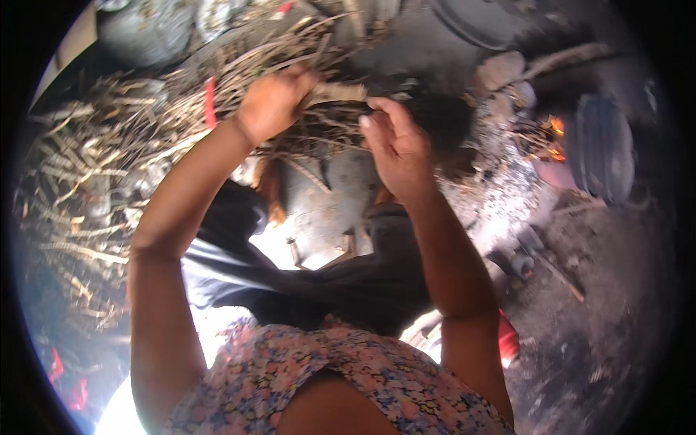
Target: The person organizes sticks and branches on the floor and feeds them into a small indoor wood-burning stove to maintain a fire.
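My left hand (pixel 275 105) is closed around one end of a short, pale piece of wood (pixel 338 93), held above a heap of thin dry sticks (pixel 254 54). Just beyond the wood's right end is my right hand (pixel 397 145). Its thumb and forefinger are apart and slightly bent, with nothing seen between them. The fingertips come close to the wood, but whether they touch it I cannot tell.
On the right, a small fire (pixel 555 138) burns beside a dark, ridged round vessel (pixel 600 148), with pale ash (pixel 500 185) spread near it. A stone (pixel 500 70) lies above the ash. More broken sticks (pixel 80 174) cover the ground at left.
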A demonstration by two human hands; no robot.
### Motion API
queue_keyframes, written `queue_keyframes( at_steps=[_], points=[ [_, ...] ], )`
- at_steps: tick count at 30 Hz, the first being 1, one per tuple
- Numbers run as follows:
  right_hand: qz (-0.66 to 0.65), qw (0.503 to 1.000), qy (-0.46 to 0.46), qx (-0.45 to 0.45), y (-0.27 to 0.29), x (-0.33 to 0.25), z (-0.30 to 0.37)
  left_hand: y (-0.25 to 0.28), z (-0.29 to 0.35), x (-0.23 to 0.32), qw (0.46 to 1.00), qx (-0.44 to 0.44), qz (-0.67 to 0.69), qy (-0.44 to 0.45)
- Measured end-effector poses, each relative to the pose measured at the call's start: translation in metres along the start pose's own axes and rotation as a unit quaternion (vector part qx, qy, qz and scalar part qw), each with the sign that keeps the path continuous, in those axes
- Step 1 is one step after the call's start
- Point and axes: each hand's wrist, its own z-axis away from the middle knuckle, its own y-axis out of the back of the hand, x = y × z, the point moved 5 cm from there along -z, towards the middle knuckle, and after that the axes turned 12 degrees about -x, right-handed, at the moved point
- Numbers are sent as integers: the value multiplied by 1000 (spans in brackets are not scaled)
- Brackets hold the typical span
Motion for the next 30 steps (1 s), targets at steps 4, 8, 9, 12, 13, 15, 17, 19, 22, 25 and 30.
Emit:
queue_keyframes(
  at_steps=[4,8,9,12,13,15,17,19,22,25,30],
  points=[
    [178,976,127,-14,12,-44,-1,-1,16,28,997,-37,-66,-22],
    [338,927,22,-163,31,-35,14,5,-6,58,990,-64,-110,-62],
    [349,919,18,-183,37,-35,18,5,-8,63,988,-63,-119,-78],
    [267,941,-16,-208,62,-25,31,8,-19,87,984,10,-132,-120],
    [218,953,-31,-208,70,-17,35,17,-24,96,988,19,-105,-111],
    [215,973,-51,-72,102,25,49,30,-25,110,993,48,-6,-107],
    [146,977,-144,51,138,77,76,34,-18,113,991,39,88,-96],
    [34,950,-267,160,177,131,115,30,-6,111,986,12,134,-100],
    [-142,881,-300,337,222,185,167,2,5,102,973,-78,205,-77],
    [-149,853,-279,416,255,224,186,-31,5,89,965,-128,222,-54],
    [-89,830,-290,468,302,260,188,-62,-2,85,954,-190,228,-41]
  ],
)
